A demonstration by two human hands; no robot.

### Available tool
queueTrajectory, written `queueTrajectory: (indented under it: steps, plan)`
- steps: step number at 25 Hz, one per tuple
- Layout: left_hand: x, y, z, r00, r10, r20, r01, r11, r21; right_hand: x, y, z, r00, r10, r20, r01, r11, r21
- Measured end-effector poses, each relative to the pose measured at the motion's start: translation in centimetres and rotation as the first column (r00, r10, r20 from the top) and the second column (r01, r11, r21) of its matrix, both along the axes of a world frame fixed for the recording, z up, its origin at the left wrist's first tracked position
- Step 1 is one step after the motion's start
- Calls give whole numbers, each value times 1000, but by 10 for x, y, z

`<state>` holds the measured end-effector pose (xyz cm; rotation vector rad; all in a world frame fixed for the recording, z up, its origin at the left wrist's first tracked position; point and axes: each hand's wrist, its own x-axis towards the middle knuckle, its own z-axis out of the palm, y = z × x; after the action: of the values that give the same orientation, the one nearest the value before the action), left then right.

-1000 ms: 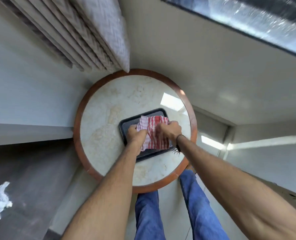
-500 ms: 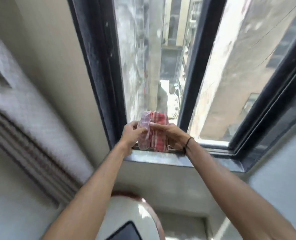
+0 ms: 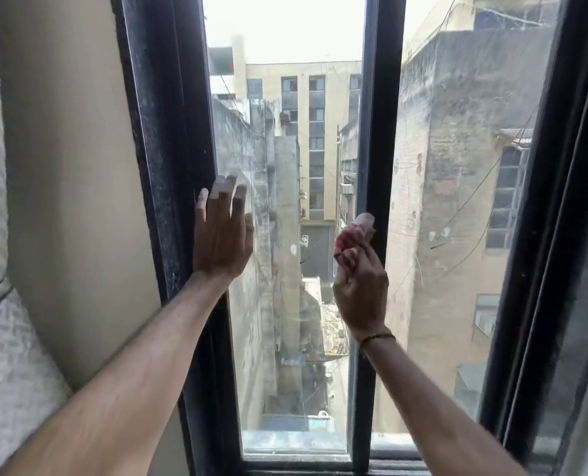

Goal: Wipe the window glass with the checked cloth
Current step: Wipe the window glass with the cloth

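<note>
Head camera shows our left hand (image 3: 222,235) spread flat, fingers fanned against the left edge of the window glass (image 3: 285,338) beside the black frame (image 3: 169,201), likely to steady us. Our right hand (image 3: 359,286) is curled tight around the bunched checked cloth (image 3: 352,233) (only a red and white wad shows), held up near the middle bar (image 3: 381,132), ready to press onto the pane.

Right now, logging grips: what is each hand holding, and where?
Right hand grips the checked cloth, bunched, by its lower part. Left hand holds nothing, fingers spread.
</note>
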<state>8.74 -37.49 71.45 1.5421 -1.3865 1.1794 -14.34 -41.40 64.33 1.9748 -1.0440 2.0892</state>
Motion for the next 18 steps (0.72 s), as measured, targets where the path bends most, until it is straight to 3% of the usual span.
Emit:
queueTrajectory:
  steps: [3, 6, 7, 9, 11, 12, 16, 17, 18]
  plan:
    - [31, -19, 11, 986, 110, 124, -130, 979, 160, 17, -26, -7, 955, 32, -295, -70, 990, -119]
    - [46, -39, 5, 978, 122, 169, -134, 989, 61, 42, -56, 1, 889, -7, -458, -116, 964, -238]
    - [47, -42, 4, 978, 117, 175, -126, 991, 44, 48, -61, -2, 843, -26, -537, -154, 945, -288]
    - [48, -44, 6, 981, 103, 167, -109, 994, 30, 46, -63, -29, 661, -93, -745, -265, 900, -348]
    - [47, -40, 3, 984, 78, 161, -84, 996, 32, 18, -59, -61, 508, -144, -849, -312, 888, -337]
    - [46, -39, 2, 983, 74, 169, -81, 996, 32, 2, -60, -62, 525, -152, -837, -289, 894, -343]
    - [49, -43, 1, 982, 96, 160, -100, 995, 14, 11, -80, 8, 871, -120, -475, -59, 937, -345]
    - [50, -45, 1, 983, 97, 158, -99, 995, 7, 29, -77, 19, 903, -111, -414, -37, 942, -334]
    - [50, -46, 1, 983, 94, 160, -97, 995, 8, 42, -75, 16, 887, -118, -447, -43, 941, -335]
